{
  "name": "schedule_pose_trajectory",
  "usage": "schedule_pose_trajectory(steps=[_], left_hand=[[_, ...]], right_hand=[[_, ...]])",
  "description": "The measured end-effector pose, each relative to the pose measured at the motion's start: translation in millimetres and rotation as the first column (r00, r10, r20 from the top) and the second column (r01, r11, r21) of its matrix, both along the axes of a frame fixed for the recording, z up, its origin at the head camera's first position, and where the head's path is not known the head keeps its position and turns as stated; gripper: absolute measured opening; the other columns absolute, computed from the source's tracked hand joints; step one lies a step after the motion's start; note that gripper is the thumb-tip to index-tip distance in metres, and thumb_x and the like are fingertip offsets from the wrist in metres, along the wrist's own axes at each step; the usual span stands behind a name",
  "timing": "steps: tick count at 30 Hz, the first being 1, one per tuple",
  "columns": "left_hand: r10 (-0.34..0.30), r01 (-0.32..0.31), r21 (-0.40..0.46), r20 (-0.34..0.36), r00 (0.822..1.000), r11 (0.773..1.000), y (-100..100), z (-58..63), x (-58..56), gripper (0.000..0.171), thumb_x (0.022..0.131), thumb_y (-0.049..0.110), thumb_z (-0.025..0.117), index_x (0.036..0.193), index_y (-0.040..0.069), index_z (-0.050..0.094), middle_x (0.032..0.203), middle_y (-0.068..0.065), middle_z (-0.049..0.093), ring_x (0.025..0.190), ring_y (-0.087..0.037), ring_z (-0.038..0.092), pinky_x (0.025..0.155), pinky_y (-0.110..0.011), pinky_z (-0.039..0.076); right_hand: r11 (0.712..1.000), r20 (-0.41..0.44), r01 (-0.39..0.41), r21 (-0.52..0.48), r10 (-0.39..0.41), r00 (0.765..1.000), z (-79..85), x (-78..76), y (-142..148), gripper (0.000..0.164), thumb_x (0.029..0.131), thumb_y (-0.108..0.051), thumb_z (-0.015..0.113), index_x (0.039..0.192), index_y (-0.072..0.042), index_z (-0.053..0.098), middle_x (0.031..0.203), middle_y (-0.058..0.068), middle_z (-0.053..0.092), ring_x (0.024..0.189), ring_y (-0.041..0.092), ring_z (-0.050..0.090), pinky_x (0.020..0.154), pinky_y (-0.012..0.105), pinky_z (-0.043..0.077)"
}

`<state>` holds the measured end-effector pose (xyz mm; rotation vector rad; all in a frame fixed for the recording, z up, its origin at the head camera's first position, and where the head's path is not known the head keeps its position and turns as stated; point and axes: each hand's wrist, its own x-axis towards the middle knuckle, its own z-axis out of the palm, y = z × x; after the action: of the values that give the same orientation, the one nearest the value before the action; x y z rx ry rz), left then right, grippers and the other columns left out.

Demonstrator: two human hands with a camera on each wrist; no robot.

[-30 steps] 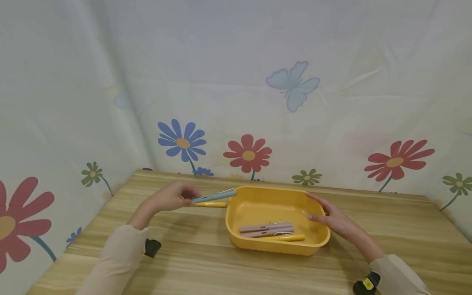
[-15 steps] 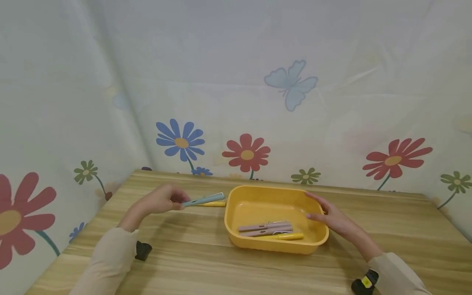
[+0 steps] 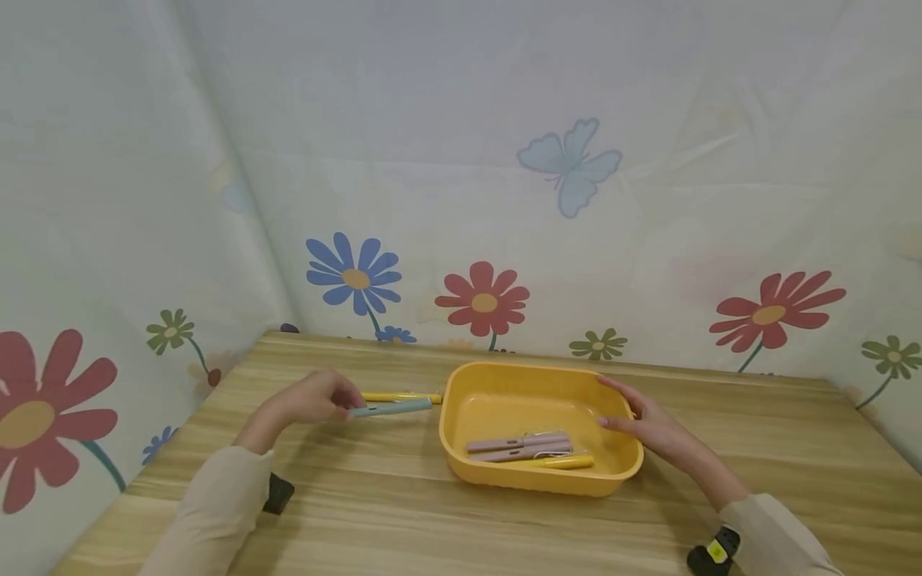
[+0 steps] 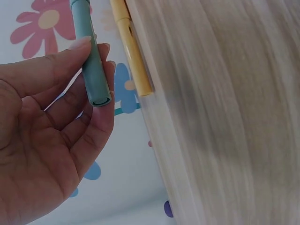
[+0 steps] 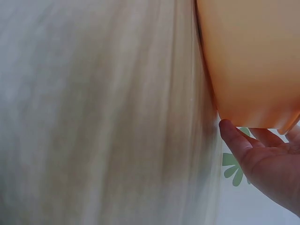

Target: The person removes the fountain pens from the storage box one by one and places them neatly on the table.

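Note:
My left hand [image 3: 313,400] pinches a blue-green pen [image 3: 392,408] between thumb and fingers, just above the table left of the tub. Its thumb [image 4: 77,49] lies across the barrel in the left wrist view. A yellow pen [image 3: 403,397] lies on the table right behind it. My right hand [image 3: 659,424] holds the right end of a yellow plastic tub [image 3: 533,480], thumb over the rim; more fingers show against its outside [image 5: 258,61] in the right wrist view. Inside the tub lie two mauve pens [image 3: 519,442] and another yellow pen [image 3: 562,462].
The wood-grain table [image 3: 374,520] backs onto a hanging cloth [image 3: 403,192] printed with flowers and a butterfly. Dark wrist devices sit below each cuff, one at the left [image 3: 277,494] and one at the right [image 3: 713,552].
My left hand has moved left from the tub's rim and then lowered, bringing the blue-green pen down and nearly level in front of the yellow one. The right hand stays put.

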<state>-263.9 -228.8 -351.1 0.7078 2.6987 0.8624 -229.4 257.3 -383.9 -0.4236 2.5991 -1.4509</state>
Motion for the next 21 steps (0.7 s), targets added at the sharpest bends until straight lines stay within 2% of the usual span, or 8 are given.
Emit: schedule_pose_trajectory(steps=[4,14,21], left_hand=[[-0.044,0.044,-0.010,-0.021,0.999,0.999,1,-2.9,-2.7,0.017,0.073,-0.006,0.065,0.089,-0.001,0.069,0.083,-0.006,0.066,0.076,-0.014,0.059,0.069,-0.029,0.050],[-0.087,0.086,-0.032,-0.020,0.996,0.996,9,-5.8,-4.9,0.016,0.069,-0.004,0.066,0.085,-0.001,0.068,0.080,-0.005,0.065,0.072,-0.011,0.057,0.068,-0.028,0.049],[-0.067,0.066,-0.053,-0.019,0.998,0.996,13,-7.6,-7.0,0.018,0.068,-0.004,0.066,0.085,0.000,0.068,0.080,-0.005,0.065,0.072,-0.011,0.056,0.069,-0.028,0.048]], right_hand=[[1.000,0.007,-0.001,-0.005,0.001,1.000,1.0,0.9,-1,0.068,0.085,-0.024,0.062,0.142,-0.006,0.027,0.145,0.025,0.020,0.130,0.049,0.016,0.097,0.063,0.024],[1.000,0.006,-0.004,-0.010,0.004,1.000,1.8,1.5,-2,0.068,0.086,-0.023,0.062,0.142,-0.007,0.028,0.145,0.026,0.020,0.129,0.049,0.017,0.097,0.061,0.026],[0.999,0.014,-0.012,-0.037,0.013,1.000,1.3,1.3,-1,0.068,0.086,-0.021,0.062,0.142,-0.006,0.027,0.146,0.025,0.018,0.130,0.048,0.016,0.098,0.061,0.025]])
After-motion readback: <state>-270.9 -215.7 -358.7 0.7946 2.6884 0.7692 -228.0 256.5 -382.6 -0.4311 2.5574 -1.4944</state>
